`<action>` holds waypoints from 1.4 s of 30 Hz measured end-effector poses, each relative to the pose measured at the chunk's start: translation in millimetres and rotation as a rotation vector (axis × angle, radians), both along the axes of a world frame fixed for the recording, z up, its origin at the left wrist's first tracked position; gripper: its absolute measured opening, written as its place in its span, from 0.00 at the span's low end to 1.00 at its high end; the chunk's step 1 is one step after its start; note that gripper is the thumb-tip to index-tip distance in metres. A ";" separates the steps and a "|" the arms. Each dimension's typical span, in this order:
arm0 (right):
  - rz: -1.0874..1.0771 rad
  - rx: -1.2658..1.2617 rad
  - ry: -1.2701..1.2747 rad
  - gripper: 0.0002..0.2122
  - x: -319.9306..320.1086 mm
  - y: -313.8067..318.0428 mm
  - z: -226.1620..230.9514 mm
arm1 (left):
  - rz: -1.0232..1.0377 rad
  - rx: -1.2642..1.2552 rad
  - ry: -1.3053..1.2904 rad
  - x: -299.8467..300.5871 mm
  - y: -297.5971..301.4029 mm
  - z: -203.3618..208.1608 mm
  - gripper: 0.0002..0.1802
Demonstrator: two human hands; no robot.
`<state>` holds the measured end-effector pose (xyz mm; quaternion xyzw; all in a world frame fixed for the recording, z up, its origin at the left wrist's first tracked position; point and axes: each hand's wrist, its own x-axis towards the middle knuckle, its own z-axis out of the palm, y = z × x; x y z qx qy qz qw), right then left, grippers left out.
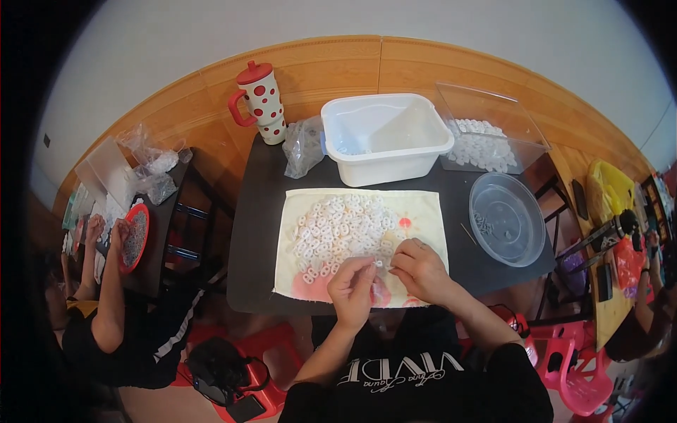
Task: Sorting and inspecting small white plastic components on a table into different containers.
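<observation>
My left hand (352,285) is closed in a pinch near the towel's front edge, with a small white ring-shaped piece (379,263) at its fingertips. Just beside it, my right hand (422,270) also has its fingers pressed together; whatever they hold is too small to make out. Both hands are over a pale yellow towel (430,211) with pink patches. A heap of small white ring-shaped plastic pieces (338,229) covers much of that towel. To the right, a round clear plastic tub (518,236) contains small grey parts (483,224) along its left side.
A white basin (384,169) stands behind the towel, beside a clear bag (303,148) and a spotted tumbler (264,102). At the back right, a clear box (493,113) holds white pieces. Another person's hands (121,231) work over a red tray (143,247) at the left table.
</observation>
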<state>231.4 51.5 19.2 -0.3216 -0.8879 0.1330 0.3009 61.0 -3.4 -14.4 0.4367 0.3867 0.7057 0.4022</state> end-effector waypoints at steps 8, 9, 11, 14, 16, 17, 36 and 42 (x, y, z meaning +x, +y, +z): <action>-0.082 0.110 -0.125 0.06 -6.5 -4.0 9.0 | -0.002 0.011 0.004 0.0 0.3 -3.4 0.09; -0.079 0.112 -0.123 0.06 -3.9 -2.6 8.1 | -0.012 0.010 0.000 0.7 0.2 -3.0 0.09; -0.077 0.125 -0.090 0.04 4.9 -0.4 7.8 | -0.019 0.008 -0.005 0.4 -0.2 -1.5 0.09; -0.085 0.065 -0.069 0.04 13.6 -4.6 16.4 | -0.071 -0.030 -0.032 0.4 -1.1 -0.2 0.08; -0.051 0.077 -0.120 0.04 14.5 -4.5 13.7 | -0.055 -0.004 0.079 -2.1 0.1 -4.0 0.10; -0.014 0.091 -0.168 0.05 15.0 -3.2 11.4 | -0.058 -0.004 0.079 -2.7 0.6 -5.0 0.10; -0.085 -0.009 0.137 0.07 6.8 -4.3 1.7 | -0.081 -0.030 0.068 -0.9 -0.4 1.1 0.09; -0.068 -0.531 0.386 0.07 14.5 -0.8 15.0 | -0.088 -0.013 0.075 -1.3 0.0 -0.9 0.10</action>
